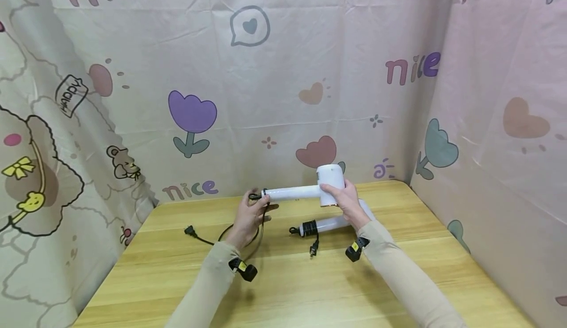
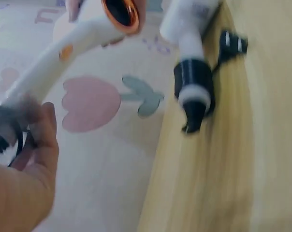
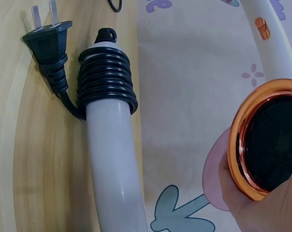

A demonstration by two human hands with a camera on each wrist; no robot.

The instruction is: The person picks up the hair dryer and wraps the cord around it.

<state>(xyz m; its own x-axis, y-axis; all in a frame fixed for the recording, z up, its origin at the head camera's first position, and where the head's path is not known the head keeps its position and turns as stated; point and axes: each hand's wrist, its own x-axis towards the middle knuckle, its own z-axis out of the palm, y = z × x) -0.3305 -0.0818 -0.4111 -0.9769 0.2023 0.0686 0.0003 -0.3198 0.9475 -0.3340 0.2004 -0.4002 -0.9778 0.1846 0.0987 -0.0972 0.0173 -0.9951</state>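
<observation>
A white hair dryer (image 1: 294, 193) is held level above the table, its head to the right. My right hand (image 1: 349, 202) grips the dryer's head, whose copper-rimmed black end (image 3: 276, 140) shows in the right wrist view. At the far left end of the handle, my left hand (image 1: 249, 215) holds the handle by the cord's exit, fingers curled around it. The black cord (image 1: 263, 224) is partly looped there and hangs down past the hand. Its plug (image 1: 190, 231) is to the left. The left wrist view is blurred around the fingers.
Below and behind my right hand, a second white hair dryer (image 1: 332, 223) lies on the wooden table (image 1: 292, 288). Its black cord (image 3: 105, 77) is wound in several turns round the handle end, with the two-pin plug (image 3: 47, 43) sticking out. Printed curtains (image 1: 274, 96) stand behind and at both sides.
</observation>
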